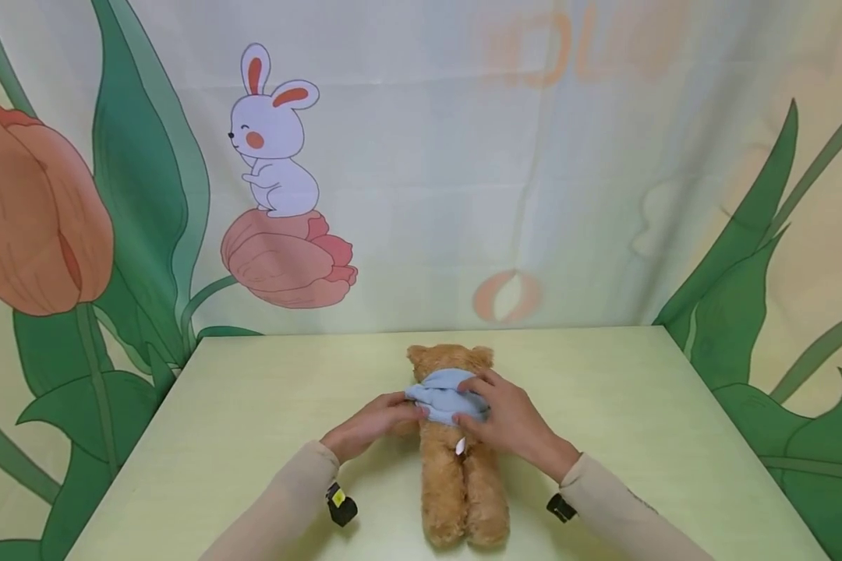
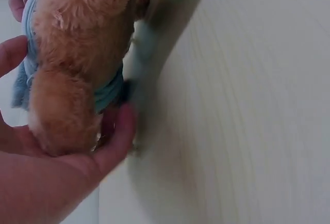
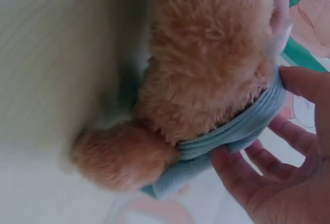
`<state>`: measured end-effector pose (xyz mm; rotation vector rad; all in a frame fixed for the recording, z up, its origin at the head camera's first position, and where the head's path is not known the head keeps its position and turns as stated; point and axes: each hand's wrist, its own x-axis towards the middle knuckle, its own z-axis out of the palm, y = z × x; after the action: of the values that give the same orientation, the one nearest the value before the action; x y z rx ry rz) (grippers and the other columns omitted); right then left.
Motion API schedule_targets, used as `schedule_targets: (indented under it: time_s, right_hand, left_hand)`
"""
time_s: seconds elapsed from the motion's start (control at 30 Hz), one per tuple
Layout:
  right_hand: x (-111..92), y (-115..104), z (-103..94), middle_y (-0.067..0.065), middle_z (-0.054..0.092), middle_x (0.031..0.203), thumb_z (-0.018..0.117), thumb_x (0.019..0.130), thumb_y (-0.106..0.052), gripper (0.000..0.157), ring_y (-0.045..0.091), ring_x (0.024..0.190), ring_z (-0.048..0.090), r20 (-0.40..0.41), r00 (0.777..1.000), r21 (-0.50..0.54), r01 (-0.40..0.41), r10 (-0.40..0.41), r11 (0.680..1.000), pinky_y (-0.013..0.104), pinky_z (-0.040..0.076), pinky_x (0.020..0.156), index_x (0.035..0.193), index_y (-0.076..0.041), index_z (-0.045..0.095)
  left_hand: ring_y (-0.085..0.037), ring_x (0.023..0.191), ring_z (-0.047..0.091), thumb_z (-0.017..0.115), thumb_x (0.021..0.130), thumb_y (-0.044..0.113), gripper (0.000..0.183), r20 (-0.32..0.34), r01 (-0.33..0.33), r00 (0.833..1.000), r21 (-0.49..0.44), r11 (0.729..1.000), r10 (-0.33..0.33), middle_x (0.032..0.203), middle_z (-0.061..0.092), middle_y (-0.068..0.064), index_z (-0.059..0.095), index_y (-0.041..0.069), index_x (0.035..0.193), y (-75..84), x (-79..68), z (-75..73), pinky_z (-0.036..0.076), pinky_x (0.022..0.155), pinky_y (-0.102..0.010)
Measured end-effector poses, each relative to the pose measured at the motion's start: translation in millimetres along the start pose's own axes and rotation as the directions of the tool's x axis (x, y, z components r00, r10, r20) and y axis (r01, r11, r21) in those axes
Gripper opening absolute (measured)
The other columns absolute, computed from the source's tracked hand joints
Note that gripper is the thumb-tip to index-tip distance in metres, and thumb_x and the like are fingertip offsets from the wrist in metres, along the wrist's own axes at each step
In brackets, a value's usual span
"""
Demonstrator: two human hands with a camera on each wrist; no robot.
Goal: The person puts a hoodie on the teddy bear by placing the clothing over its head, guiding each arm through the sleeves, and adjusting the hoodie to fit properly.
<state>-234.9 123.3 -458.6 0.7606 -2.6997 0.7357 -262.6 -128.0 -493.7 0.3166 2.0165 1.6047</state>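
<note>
A brown plush teddy bear (image 1: 443,487) lies on the table with its back up, head away from me and legs toward me. A light blue doll shirt (image 1: 449,401) is bunched round its upper body. From the left side my left hand (image 1: 375,421) holds the bear's arm (image 2: 62,115), thumb and fingers curled about it beside the shirt. My right hand (image 1: 508,417) grips the shirt on the other side. In the right wrist view its thumb and fingers press the cloth (image 3: 258,113) near the hem. A small white tag (image 1: 461,446) sticks out below the shirt.
The pale yellow-green table (image 1: 252,421) reaches back to a printed curtain (image 1: 421,195) with a rabbit and tulips. Black wrist cameras (image 1: 341,506) hang below both cuffs, close above the tabletop.
</note>
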Motion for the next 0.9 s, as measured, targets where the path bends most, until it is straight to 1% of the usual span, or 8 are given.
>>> schedule_targets:
  time_s: [0.1,0.2,0.3,0.4,0.53,0.7,0.77,0.9]
  right_hand:
    - [1.2,3.3,-0.8,0.004,0.064,0.114,0.073,0.088,-0.031,0.032,0.021,0.097,0.066,-0.027,0.999,0.045,0.027,-0.026,0.999,0.038,0.054,0.080,0.116,-0.017,0.067]
    - [3.0,5.4,-3.1,0.005,0.064,0.118,0.068,0.091,-0.031,0.033,0.023,0.102,0.065,-0.015,1.000,0.099,0.013,-0.012,0.995,0.041,0.053,0.084,0.120,-0.017,0.065]
    - [5.1,6.7,-5.5,0.005,0.061,0.122,0.068,0.090,-0.037,0.038,0.024,0.109,0.063,0.014,0.999,0.144,-0.034,0.032,0.989,0.043,0.053,0.088,0.123,-0.018,0.063]
    - [7.6,8.4,-6.8,0.003,0.060,0.124,0.070,0.089,-0.044,0.044,0.024,0.114,0.061,0.022,0.997,0.183,-0.070,0.067,0.981,0.043,0.053,0.091,0.124,-0.020,0.062]
    - [9.6,13.1,-6.5,0.002,0.060,0.125,0.071,0.088,-0.044,0.043,0.023,0.115,0.061,-0.001,0.996,0.275,-0.082,0.085,0.958,0.041,0.055,0.089,0.122,-0.020,0.062]
    - [12.4,18.1,-4.3,0.002,0.061,0.125,0.070,0.089,-0.044,0.041,0.023,0.114,0.062,-0.003,0.993,0.398,-0.104,0.114,0.912,0.037,0.057,0.086,0.121,-0.020,0.062]
    - [14.2,19.1,-4.3,0.002,0.061,0.125,0.070,0.090,-0.044,0.041,0.025,0.114,0.063,0.010,0.992,0.429,-0.120,0.128,0.895,0.036,0.057,0.087,0.122,-0.020,0.062]
    - [16.3,20.1,-5.0,0.003,0.062,0.125,0.070,0.089,-0.045,0.041,0.031,0.116,0.064,0.046,0.986,0.487,-0.160,0.158,0.859,0.036,0.057,0.085,0.122,-0.022,0.061]
  left_hand:
    - [-0.028,0.134,0.050,0.063,0.094,0.041,0.069,-0.004,-0.052,0.999,-0.103,0.993,0.052,0.145,0.051,-0.011,0.038,0.007,0.148,2.3,-0.8,2.5,0.046,0.102,-0.054]
    - [-0.026,0.116,0.062,0.069,0.091,0.034,0.072,-0.040,-0.081,0.996,-0.160,0.984,0.076,0.138,0.054,-0.015,0.036,0.004,0.147,5.5,-2.0,4.6,0.054,0.090,-0.051]
    - [-0.020,0.103,0.065,0.078,0.084,0.025,0.074,-0.105,-0.101,0.990,-0.101,0.990,0.090,0.131,0.058,-0.015,0.040,0.003,0.143,7.6,-4.2,4.8,0.056,0.086,-0.044]
    - [-0.017,0.102,0.062,0.084,0.077,0.016,0.067,-0.178,-0.133,0.975,0.010,0.991,0.133,0.125,0.061,-0.010,0.050,0.007,0.135,9.2,-5.7,4.6,0.053,0.086,-0.034]
    - [-0.016,0.099,0.060,0.081,0.078,0.007,0.051,-0.295,-0.199,0.928,0.120,0.973,0.227,0.118,0.066,-0.010,0.059,0.008,0.124,16.0,-7.2,10.7,0.052,0.078,-0.030]
    - [-0.014,0.087,0.060,0.079,0.082,0.007,0.041,-0.409,-0.244,0.867,0.152,0.958,0.286,0.111,0.069,-0.008,0.065,0.010,0.121,17.2,-5.7,13.9,0.051,0.067,-0.028]
    - [-0.013,0.085,0.060,0.077,0.083,0.007,0.039,-0.440,-0.263,0.844,0.160,0.951,0.307,0.109,0.069,-0.008,0.066,0.010,0.120,18.2,-6.3,14.5,0.050,0.067,-0.026]
    - [-0.013,0.093,0.064,0.076,0.084,0.006,0.037,-0.492,-0.311,0.790,0.194,0.930,0.366,0.111,0.071,-0.010,0.067,0.008,0.120,22.7,-8.2,18.7,0.053,0.072,-0.023]
